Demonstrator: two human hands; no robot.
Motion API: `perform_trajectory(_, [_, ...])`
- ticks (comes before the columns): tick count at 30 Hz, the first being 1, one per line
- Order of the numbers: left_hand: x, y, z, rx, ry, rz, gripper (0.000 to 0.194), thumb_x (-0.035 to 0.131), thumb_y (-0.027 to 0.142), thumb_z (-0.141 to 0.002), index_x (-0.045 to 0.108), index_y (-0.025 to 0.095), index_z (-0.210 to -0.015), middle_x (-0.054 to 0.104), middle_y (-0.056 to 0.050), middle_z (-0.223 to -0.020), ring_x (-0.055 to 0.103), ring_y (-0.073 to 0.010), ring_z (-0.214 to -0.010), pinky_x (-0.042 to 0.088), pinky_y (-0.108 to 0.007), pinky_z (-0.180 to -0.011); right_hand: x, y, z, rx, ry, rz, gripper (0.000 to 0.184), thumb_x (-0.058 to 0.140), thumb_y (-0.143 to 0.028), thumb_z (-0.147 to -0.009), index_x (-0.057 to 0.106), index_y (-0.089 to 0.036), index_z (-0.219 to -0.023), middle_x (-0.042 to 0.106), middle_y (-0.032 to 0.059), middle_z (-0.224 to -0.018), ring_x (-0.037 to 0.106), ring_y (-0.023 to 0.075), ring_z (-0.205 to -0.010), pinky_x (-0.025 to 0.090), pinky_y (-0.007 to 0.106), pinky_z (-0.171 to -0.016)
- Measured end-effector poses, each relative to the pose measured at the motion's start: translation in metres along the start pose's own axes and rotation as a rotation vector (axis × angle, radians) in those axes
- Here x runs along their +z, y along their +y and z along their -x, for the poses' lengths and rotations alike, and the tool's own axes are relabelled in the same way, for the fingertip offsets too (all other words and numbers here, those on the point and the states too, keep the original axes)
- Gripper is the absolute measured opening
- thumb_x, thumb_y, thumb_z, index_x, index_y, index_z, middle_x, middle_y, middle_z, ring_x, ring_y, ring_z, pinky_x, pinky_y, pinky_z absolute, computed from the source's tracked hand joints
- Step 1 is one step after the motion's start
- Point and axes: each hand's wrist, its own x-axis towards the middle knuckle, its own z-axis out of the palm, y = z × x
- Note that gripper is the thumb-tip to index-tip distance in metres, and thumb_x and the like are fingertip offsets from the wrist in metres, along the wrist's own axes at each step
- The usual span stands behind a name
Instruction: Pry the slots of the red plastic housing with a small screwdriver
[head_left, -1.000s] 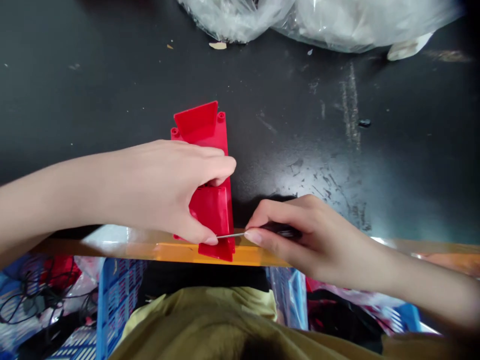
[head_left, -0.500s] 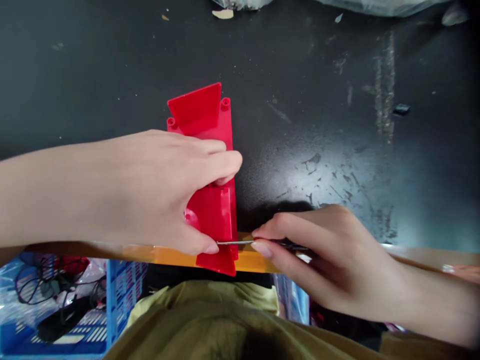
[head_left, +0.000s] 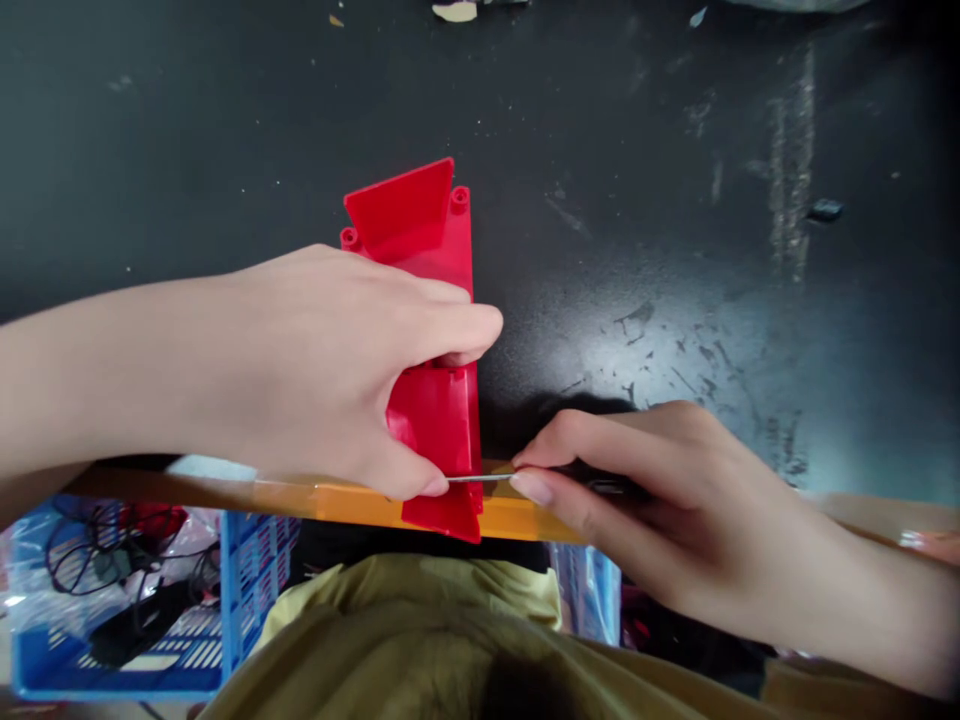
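grips with the left hand (head_left: 352, 370) a long red plastic part (head_left: 431, 415), laid twelve-to-six o'clock over the orange table edge (head_left: 352, 503), likely for steadiness, and pinches a thin metal-shafted tool (head_left: 484, 478) at four o'clock in the right hand (head_left: 645, 500).

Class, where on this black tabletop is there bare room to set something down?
Apart from specks and scuffs: left of the red plastic part, beyond the left hand; also between that part and the small black piece. Crowded: the orange edge, where part, right hand and metal-shafted tool cluster.
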Motion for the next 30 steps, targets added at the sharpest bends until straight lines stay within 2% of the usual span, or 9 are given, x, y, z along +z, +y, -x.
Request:
perform_trajectory(5, [0.003,-0.008,0.0,0.032,0.046,0.083,0.037,0.077,0.042,-0.062,0.044,0.024,-0.064,0.053,0.008,-0.054,0.043,-0.0111,-0.043,0.024,-0.026,-0.041,-0.003,-0.002,-0.002,0.034,-0.014,0.023,0.019,0.05,-0.025,-0.099,0.061,-0.02,-0.084,0.055,-0.0055,-0.056,0.047,0.0063,-0.046,0.036,0.021,-0.047])
perform_trajectory(10, [0.003,-0.009,-0.003,0.044,0.045,0.079,0.036,0.078,0.034,-0.066,0.044,0.023,-0.069,0.052,0.01,-0.057,0.042,-0.008,-0.043,0.023,-0.024,-0.043,-0.003,-0.003,0.0,0.064,-0.058,0.02,0.023,0.049,-0.027,-0.099,0.059,-0.021,-0.081,0.052,-0.0056,-0.056,0.044,0.0064,-0.045,0.033,0.022,-0.045])
perform_trajectory(14, [-0.002,-0.001,-0.007,-0.01,-0.018,0.047,0.036,0.076,0.038,-0.069,0.044,0.022,-0.074,0.053,0.009,-0.061,0.042,-0.0094,-0.049,0.022,-0.025,-0.049,-0.002,-0.005,0.0,0.101,-0.056,-0.026,0.026,0.046,-0.028,-0.1,0.057,-0.021,-0.077,0.047,-0.0065,-0.053,0.039,0.0065,-0.043,0.031,0.023,-0.043])
perform_trajectory(19, [-0.004,0.001,-0.008,-0.071,-0.071,0.039,0.028,0.068,0.029,-0.072,0.041,0.022,-0.074,0.048,0.009,-0.056,0.037,-0.0093,-0.046,0.021,-0.028,-0.054,-0.005,-0.007,-0.004,0.184,-0.108,-0.084,0.027,0.046,-0.028,-0.1,0.054,-0.022,-0.075,0.045,-0.0073,-0.05,0.037,0.0055,-0.041,0.028,0.023,-0.04])
perform_trajectory(24, [0.004,-0.008,-0.005,0.038,0.043,0.074,0.036,0.075,0.035,-0.07,0.042,0.023,-0.077,0.048,0.011,-0.055,0.035,-0.0081,-0.043,0.02,-0.027,-0.053,-0.007,-0.007,-0.007,0.227,-0.117,-0.119,0.03,0.049,-0.029,-0.098,0.049,-0.022,-0.068,0.036,-0.0075,-0.044,0.03,0.0058,-0.036,0.021,0.023,-0.034])
perform_trajectory(27, [0.003,-0.011,-0.004,-0.004,-0.037,0.069,0.035,0.074,0.04,-0.074,0.045,0.024,-0.081,0.05,0.011,-0.056,0.04,-0.0085,-0.045,0.021,-0.026,-0.052,-0.011,-0.008,-0.011,0.304,-0.13,-0.184,0.034,0.05,-0.033,-0.097,0.047,-0.021,-0.065,0.033,-0.0082,-0.043,0.023,0.0052,-0.035,0.017,0.022,-0.032])
perform_trajectory(30, [-0.004,-0.015,-0.005,0.002,-0.087,0.115,0.037,0.075,0.05,-0.073,0.05,0.024,-0.084,0.054,0.01,-0.06,0.045,-0.0096,-0.049,0.025,-0.025,-0.052,-0.017,-0.008,-0.015,0.416,-0.256,-0.223,0.032,0.053,-0.037,-0.095,0.052,-0.02,-0.067,0.034,-0.0083,-0.046,0.025,0.0048,-0.04,0.02,0.019,-0.036])
